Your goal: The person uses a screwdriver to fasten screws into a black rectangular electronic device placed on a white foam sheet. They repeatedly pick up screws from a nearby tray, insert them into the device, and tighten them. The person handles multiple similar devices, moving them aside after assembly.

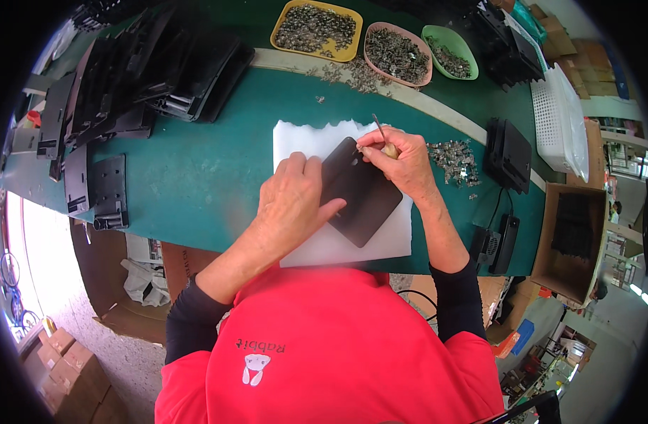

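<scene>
Black panel (pixel 359 191) on white foam sheet (pixel 302 138); left hand (pixel 292 201) flat, pressing it; right hand (pixel 401 162) grips thin tool (pixel 379 129).

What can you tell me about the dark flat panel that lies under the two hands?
The dark panel is a flat, thin, matte plate, apparently plastic, near black, with rounded corners. It lies turned at an angle on a white foam sheet on the green table. The left hand presses on its left edge. The right hand rests at its upper corner, holding a thin metal tool there.
</scene>
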`<state>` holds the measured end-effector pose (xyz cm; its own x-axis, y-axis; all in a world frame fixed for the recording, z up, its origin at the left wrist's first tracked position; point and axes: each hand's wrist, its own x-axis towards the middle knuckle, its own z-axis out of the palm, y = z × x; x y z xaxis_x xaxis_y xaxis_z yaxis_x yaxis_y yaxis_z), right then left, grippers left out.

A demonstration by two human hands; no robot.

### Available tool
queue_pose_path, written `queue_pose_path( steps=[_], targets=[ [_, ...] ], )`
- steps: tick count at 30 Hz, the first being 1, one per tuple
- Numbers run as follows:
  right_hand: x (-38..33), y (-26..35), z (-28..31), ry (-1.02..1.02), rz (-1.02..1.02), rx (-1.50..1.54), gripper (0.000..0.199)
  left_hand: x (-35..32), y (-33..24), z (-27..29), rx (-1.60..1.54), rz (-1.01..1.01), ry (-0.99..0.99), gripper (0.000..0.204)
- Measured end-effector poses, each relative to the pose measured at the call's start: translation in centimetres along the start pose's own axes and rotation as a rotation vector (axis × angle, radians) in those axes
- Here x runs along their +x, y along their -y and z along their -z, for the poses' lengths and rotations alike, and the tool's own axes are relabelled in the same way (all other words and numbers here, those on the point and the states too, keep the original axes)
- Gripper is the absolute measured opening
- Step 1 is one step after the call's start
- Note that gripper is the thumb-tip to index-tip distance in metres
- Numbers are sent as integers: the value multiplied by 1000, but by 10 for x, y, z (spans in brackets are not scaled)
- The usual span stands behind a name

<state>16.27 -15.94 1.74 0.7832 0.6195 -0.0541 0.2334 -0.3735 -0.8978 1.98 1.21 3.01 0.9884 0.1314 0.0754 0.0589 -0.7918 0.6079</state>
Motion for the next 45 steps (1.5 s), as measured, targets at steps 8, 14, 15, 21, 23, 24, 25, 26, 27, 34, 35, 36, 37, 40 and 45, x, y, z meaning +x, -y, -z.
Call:
queue_pose_path(
  steps=[8,14,15,21,23,24,25,26,27,34,35,36,37,40,45],
  targets=[
    [-5,-2,-1,-31,-115,130,12,1,8,-5,-27,142,48,29],
    [-17,-1,19,-68,-135,609,12,14,-2,9,-205,18,-50,18],
    [-22,5,22,-70,-108,673,12,22,-1,13,-315,-26,18,18],
    [-34,16,22,11,-20,602,10,104,22,40,-546,-255,726,38],
    [-35,14,19,55,-44,497,9,122,21,28,-176,-266,796,48],
    [-37,18,14,42,-60,425,6,125,17,23,9,-269,831,53],
    [-35,15,12,56,-29,347,6,126,16,20,-3,-256,822,56],
    [-32,11,9,72,4,268,6,126,14,19,-15,-240,812,59],
    [-30,6,8,79,29,188,7,126,12,17,-30,-235,809,61],
    [-10,1,5,102,173,-56,14,90,22,13,-181,-114,362,41],
    [-6,1,6,128,213,-106,15,90,22,14,-216,-79,384,41],
    [-3,2,6,153,252,-155,16,90,21,14,-252,-44,407,40],
    [0,3,7,178,291,-204,17,91,20,13,-287,-11,431,40],
    [6,11,10,251,451,-310,18,92,14,11,-120,-92,412,39],
    [12,5,18,316,528,-369,20,95,17,10,-135,-116,424,37]
  ],
)
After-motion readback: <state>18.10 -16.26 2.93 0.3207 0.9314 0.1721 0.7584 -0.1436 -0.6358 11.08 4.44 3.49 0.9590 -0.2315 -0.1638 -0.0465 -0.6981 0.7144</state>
